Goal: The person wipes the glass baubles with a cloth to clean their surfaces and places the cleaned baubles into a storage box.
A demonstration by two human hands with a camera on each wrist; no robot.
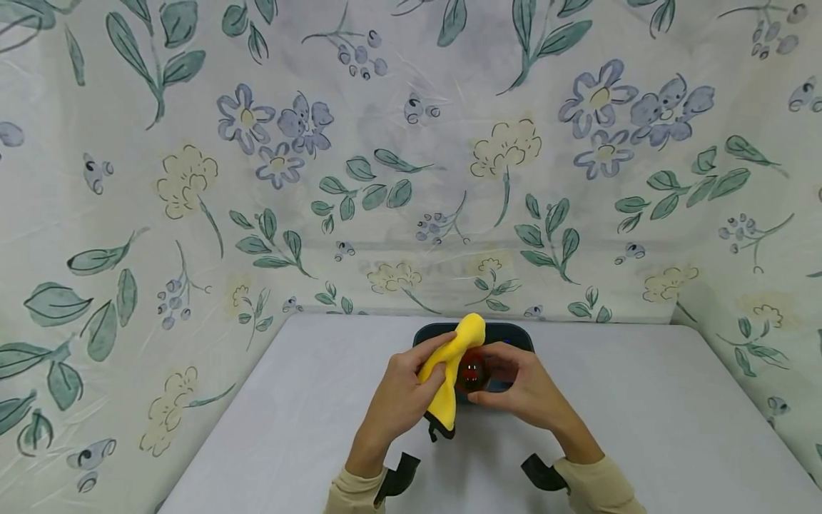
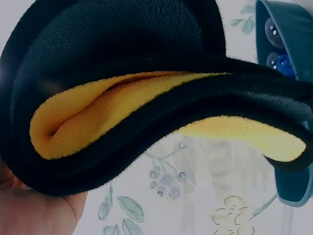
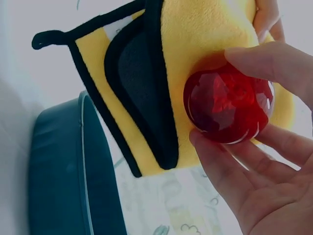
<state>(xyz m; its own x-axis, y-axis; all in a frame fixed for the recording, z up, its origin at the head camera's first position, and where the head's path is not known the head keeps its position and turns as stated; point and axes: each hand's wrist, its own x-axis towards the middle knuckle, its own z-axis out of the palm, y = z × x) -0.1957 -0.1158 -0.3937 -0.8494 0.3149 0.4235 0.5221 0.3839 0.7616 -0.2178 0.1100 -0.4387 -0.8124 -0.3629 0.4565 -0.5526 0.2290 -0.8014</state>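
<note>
My left hand (image 1: 394,396) pinches a folded cloth (image 1: 472,332), yellow on one side and dark grey on the other, with black edging and a small loop at one corner. In the left wrist view the cloth's dark side (image 2: 127,34) hides most of that hand. With thumb and fingers, my right hand (image 1: 526,389) holds a shiny, see-through red ball (image 3: 227,105). The ball sits right against the yellow face of the cloth. Both hands are over the near part of a dark teal tub (image 1: 427,331).
In the tub lie glassy balls, one clear (image 2: 273,32) and one blue (image 2: 283,63). It stands near the far edge of a white table (image 1: 321,400). A flower-print sheet (image 1: 385,143) hangs behind the table and along its sides.
</note>
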